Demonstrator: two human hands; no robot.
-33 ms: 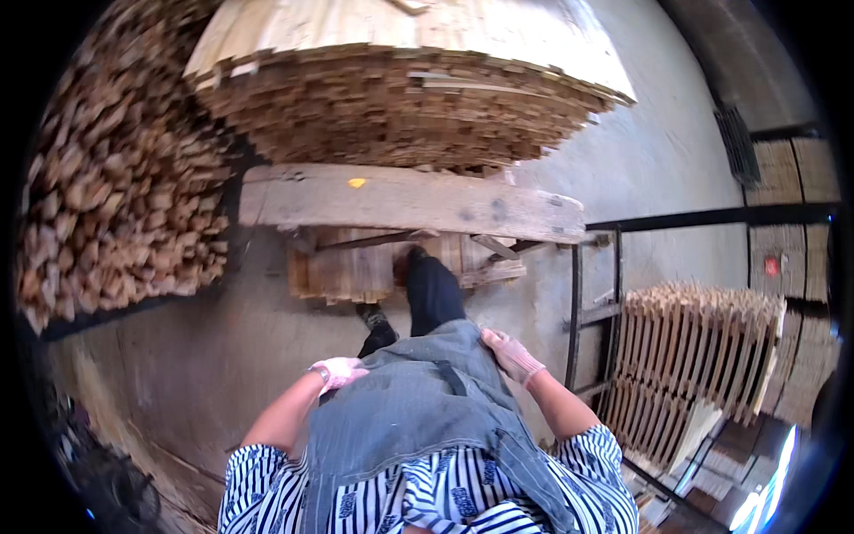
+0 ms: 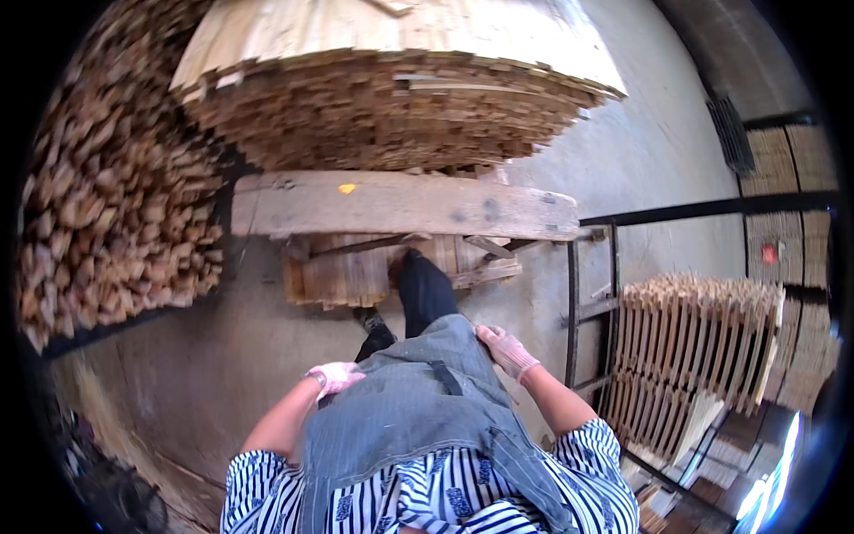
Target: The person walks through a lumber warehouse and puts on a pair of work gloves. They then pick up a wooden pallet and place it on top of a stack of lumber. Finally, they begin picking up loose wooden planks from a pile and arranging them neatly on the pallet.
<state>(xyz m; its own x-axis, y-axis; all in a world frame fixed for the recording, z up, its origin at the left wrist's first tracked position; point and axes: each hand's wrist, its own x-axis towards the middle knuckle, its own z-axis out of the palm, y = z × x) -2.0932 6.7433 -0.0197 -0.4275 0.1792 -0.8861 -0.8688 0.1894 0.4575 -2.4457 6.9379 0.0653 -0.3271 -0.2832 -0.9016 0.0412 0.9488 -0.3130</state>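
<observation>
My left hand, in a pink-and-white glove, is closed at the left edge of my grey apron. Across from it, my right hand, gloved the same way, grips the apron's right edge with its fingertips. Some fingers of both hands are tucked out of sight against the cloth. Ahead of my legs lies a worn wooden bench plank with a small yellow spot on it. Beneath its near side are pale boards, and one of my feet is beside them.
Beyond the bench rises a large stack of thin wood strips. Cut wood pieces are piled high at left. A dark metal frame stands at right, beside racked wooden slats. Bundled boards line the far right.
The view has shifted slightly, so the bench and stacks appear a little further left. Both hands keep their place on the apron.
</observation>
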